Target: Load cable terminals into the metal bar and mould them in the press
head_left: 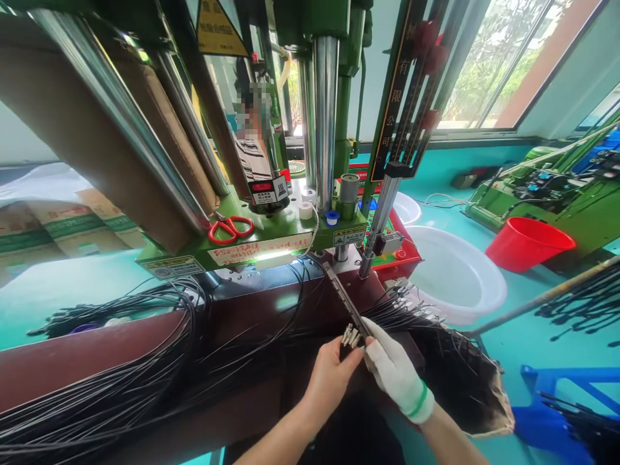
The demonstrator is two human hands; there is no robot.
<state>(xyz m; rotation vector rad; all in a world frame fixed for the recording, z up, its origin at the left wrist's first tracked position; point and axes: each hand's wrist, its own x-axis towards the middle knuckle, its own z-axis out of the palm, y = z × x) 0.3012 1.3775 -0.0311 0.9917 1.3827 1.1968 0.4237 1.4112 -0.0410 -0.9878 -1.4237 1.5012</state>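
Note:
My bare left hand (332, 378) pinches a small bunch of black cables near their metal terminals (351, 336), which stick up above my fingers. My right hand (394, 371), in a white glove with a green band, closes on the lower end of a long slotted metal bar (345, 298). That bar slants up to the green moulding press (285, 226). Many loose black cables (97, 394) drape over the dark red machine edge (97, 345) at the left. More cables with metal terminals (402, 307) fan out just beyond my right hand.
Red scissors (231, 228) and small spools lie on the press bed, among chrome columns. A person (254, 148) stands behind the press. A white basin (450, 271), a red bucket (527, 242), a paper sack of cables (460, 381), a blue stool (557, 413) and another green machine (547, 200) surround me.

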